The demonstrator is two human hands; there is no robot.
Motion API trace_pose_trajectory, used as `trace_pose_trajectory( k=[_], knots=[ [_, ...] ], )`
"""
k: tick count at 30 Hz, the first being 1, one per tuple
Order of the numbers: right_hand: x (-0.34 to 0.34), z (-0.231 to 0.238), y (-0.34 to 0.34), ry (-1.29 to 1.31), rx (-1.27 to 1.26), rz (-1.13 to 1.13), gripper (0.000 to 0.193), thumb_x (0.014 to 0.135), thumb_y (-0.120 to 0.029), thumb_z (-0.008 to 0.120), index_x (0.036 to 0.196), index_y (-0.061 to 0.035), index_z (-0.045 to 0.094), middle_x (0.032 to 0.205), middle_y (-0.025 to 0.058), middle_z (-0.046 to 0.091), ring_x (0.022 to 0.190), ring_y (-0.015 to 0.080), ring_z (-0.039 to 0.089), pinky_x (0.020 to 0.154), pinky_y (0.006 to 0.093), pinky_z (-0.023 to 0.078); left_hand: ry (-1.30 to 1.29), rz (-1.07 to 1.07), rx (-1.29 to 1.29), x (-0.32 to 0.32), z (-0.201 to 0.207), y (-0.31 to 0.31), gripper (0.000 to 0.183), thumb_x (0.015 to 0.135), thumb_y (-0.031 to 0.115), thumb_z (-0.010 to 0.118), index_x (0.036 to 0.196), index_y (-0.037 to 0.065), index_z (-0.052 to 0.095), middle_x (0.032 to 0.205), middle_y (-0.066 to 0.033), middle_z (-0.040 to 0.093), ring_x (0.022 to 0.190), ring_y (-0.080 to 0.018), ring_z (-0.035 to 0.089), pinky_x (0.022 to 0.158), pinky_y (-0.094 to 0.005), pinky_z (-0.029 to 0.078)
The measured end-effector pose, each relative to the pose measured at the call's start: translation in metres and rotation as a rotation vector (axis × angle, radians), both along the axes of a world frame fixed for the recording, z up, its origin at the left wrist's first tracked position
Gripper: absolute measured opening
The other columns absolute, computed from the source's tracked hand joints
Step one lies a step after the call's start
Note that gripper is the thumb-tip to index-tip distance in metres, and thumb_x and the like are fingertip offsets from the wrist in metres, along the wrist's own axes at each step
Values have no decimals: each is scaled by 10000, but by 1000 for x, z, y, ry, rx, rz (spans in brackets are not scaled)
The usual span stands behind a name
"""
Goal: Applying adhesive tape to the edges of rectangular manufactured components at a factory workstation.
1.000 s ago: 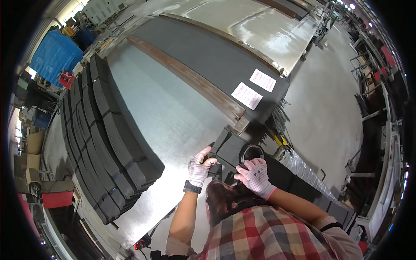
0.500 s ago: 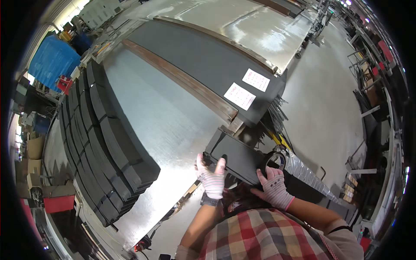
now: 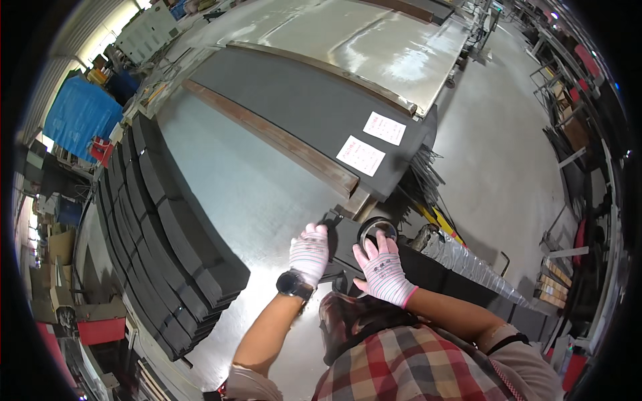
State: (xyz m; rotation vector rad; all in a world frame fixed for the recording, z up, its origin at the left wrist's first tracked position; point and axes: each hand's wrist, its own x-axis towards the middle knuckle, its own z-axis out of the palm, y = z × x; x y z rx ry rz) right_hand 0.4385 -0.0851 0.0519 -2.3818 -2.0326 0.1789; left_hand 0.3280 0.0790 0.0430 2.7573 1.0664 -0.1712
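My right hand (image 3: 386, 273), in a striped white-and-pink glove, grips a roll of black tape (image 3: 376, 228) with a pale core. The roll sits at the right end of a dark grey bundle of strips (image 3: 345, 238) in front of me. At the bundle's left edge is my left hand (image 3: 309, 254), gloved likewise, with its fingers curled together; what they pinch, if anything, is hidden. A dark tape band (image 3: 332, 217) shows at the bundle's far left corner. Below my left hand is a black wristwatch (image 3: 294, 285).
On the metal-topped table (image 3: 227, 160), strapped stacks of dark grey strips (image 3: 180, 240) lie to the left. Farther off, a brown metal bar (image 3: 267, 137) borders a dark sheet (image 3: 301, 100) carrying two printed papers (image 3: 361, 156). A silver-wrapped long bundle (image 3: 461, 260) lies right.
My right hand has moved left and up with the tape roll, over the bundle. My left hand has shifted slightly left and up, and its fingers have closed.
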Motion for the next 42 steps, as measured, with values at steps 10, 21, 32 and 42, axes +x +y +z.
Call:
trace_pose_trajectory(
  k=[10, 21, 32, 42],
  knots=[
    [9, 2, -2, -5, -23, 11, 757, 744, -496, 666, 1357, -99, 467, 1280, 144, 466, 1255, 449, 368, 933, 537, 382, 201, -124, -124, 99, 19, 48, 269, 859, 121, 516, 1024, 25, 706, 1022, -165, 693, 948, -288, 686, 762, -363, 563],
    [10, 7, -3, 59, -50, -6, 771, 738, -473, 676, 1370, -100, 441, 1280, 136, 471, 1252, 417, 374, 912, 504, 393, -661, 433, -2096, 7, -53, 110, 468, 700, -78, 481, 1160, -40, 563, 960, -164, 646, 721, -213, 652, 529, -231, 514],
    [-1, -4, 0, 53, -86, -38, 785, 733, -538, 641, 1375, -128, 450, 1284, 156, 496, 1275, 423, 338, 947, 519, 351, -561, 352, -443, -62, -10, 8, 198, 796, 189, 697, 915, 31, 688, 862, -164, 683, 812, -266, 667, 762, -360, 524],
    [10, -1, 2, 34, -4, 0, 769, 715, -508, 652, 1343, -100, 478, 1226, 148, 498, 1232, 428, 384, 862, 518, 406, -303, 431, -195, -17, 4, -18, 276, 842, 268, 625, 981, 36, 680, 938, -196, 645, 917, -349, 621, 798, -431, 497]
  ],
)
